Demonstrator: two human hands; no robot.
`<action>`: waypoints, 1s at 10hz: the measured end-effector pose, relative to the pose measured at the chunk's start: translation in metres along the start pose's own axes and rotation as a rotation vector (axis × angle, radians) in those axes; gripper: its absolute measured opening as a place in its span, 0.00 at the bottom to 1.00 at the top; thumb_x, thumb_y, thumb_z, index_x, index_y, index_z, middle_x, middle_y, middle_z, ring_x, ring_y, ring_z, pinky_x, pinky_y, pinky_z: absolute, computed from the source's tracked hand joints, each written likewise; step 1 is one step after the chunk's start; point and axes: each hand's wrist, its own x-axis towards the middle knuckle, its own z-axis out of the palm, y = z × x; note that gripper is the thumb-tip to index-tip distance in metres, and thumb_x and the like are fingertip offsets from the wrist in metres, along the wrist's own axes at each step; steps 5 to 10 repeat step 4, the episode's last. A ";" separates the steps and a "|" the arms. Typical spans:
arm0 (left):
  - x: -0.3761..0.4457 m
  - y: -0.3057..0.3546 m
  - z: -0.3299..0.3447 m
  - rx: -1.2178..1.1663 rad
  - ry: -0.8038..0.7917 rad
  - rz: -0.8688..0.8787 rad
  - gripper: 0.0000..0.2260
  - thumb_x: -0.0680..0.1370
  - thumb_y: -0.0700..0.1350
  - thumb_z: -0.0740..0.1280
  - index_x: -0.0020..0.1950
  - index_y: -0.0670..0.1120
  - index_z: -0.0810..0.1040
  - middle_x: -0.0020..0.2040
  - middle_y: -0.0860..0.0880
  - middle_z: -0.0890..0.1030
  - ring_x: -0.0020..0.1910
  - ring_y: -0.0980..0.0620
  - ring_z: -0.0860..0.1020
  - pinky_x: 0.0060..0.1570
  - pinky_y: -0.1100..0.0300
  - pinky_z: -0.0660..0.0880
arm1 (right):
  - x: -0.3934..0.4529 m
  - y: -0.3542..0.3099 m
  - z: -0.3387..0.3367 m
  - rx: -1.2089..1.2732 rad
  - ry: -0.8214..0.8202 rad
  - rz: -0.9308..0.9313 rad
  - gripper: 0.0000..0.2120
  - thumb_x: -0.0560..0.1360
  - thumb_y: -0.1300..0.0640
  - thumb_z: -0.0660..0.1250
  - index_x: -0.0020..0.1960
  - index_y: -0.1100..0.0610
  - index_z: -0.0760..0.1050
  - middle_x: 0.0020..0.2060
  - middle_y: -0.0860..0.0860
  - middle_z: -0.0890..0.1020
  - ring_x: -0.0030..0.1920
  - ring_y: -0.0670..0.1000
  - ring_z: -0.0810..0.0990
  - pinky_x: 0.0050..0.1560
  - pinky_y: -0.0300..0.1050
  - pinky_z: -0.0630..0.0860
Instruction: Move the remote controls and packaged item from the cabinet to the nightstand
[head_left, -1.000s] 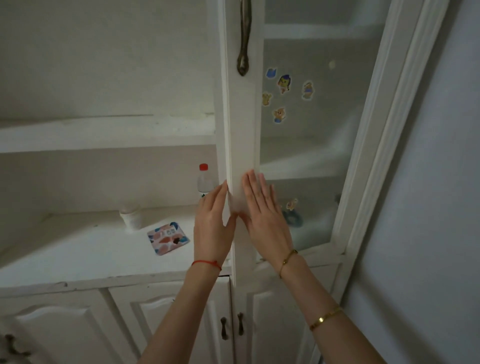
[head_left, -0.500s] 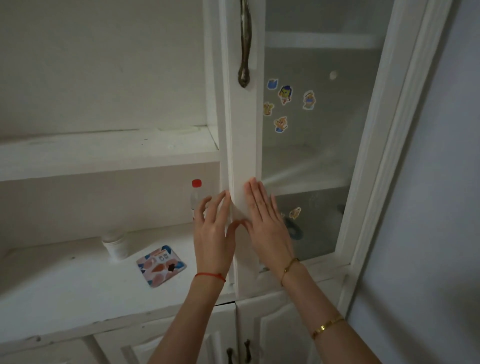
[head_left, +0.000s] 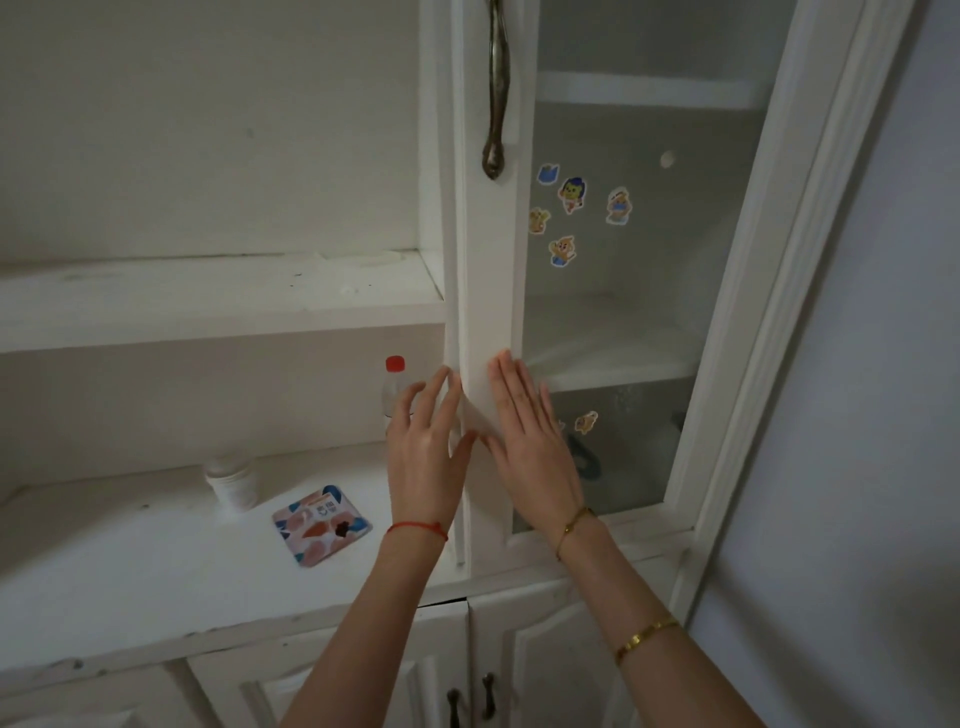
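Your left hand (head_left: 423, 457) and right hand (head_left: 530, 441) press flat, empty, against the cabinet door (head_left: 488, 291); no remotes show, only the packaged item (head_left: 322, 525) left of them, unmoved.

Dim, flat, greyish light is seen throughout; soft shadow lies under the upper shelf (head_left: 218, 306), and straight edges are bowed outward.
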 end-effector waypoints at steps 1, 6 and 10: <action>-0.003 -0.003 -0.007 -0.041 -0.031 0.016 0.30 0.73 0.44 0.73 0.74 0.45 0.68 0.71 0.47 0.72 0.69 0.45 0.67 0.68 0.52 0.69 | -0.006 0.000 -0.007 0.014 0.017 -0.013 0.32 0.82 0.54 0.58 0.79 0.56 0.45 0.79 0.50 0.45 0.79 0.49 0.41 0.78 0.52 0.46; -0.042 -0.007 -0.049 -0.056 -0.158 0.042 0.27 0.77 0.49 0.69 0.74 0.46 0.67 0.72 0.48 0.71 0.71 0.47 0.68 0.69 0.48 0.69 | -0.046 0.000 -0.029 0.059 -0.023 0.104 0.31 0.81 0.49 0.59 0.78 0.58 0.52 0.78 0.52 0.57 0.78 0.52 0.50 0.78 0.52 0.49; -0.042 -0.007 -0.049 -0.056 -0.158 0.042 0.27 0.77 0.49 0.69 0.74 0.46 0.67 0.72 0.48 0.71 0.71 0.47 0.68 0.69 0.48 0.69 | -0.046 0.000 -0.029 0.059 -0.023 0.104 0.31 0.81 0.49 0.59 0.78 0.58 0.52 0.78 0.52 0.57 0.78 0.52 0.50 0.78 0.52 0.49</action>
